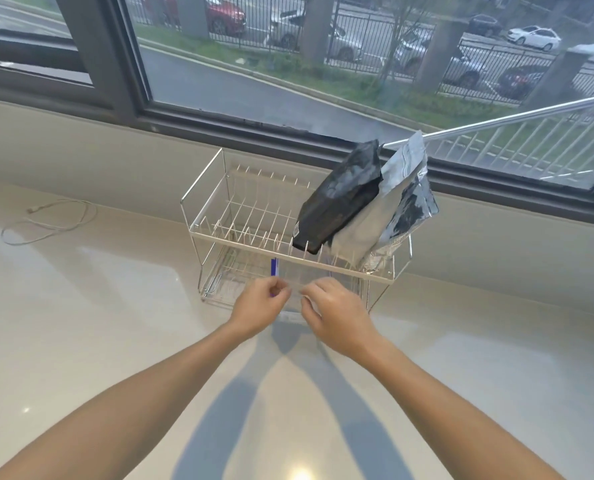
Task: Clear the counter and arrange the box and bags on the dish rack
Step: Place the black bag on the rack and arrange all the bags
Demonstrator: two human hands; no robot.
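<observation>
Your left hand and right hand sit side by side at the centre of the view, both at the front edge of the dish rack, at its lower tier. The fingers of both hands are curled in a pinching grip, and each appears clamped on the near edge of a clear, flat box with a blue strip on its left side. The box lies partly inside the lower tier, its near end projecting toward you over the tabletop. The outline of the box is faint and blurred; its full extent cannot be confirmed.

The rack stands at 12 o'clock from your hands, close to the wall under the window. On the upper tier, at 1 o'clock from your hands, a black bag leans tilted to the right among the prongs. Just beside it on its right, touching it, a silver bag leans the same way, with its top edge above the rack's rim.

At 10 o'clock, well apart from the rack, a thin pale cable lies looped on the tabletop.
</observation>
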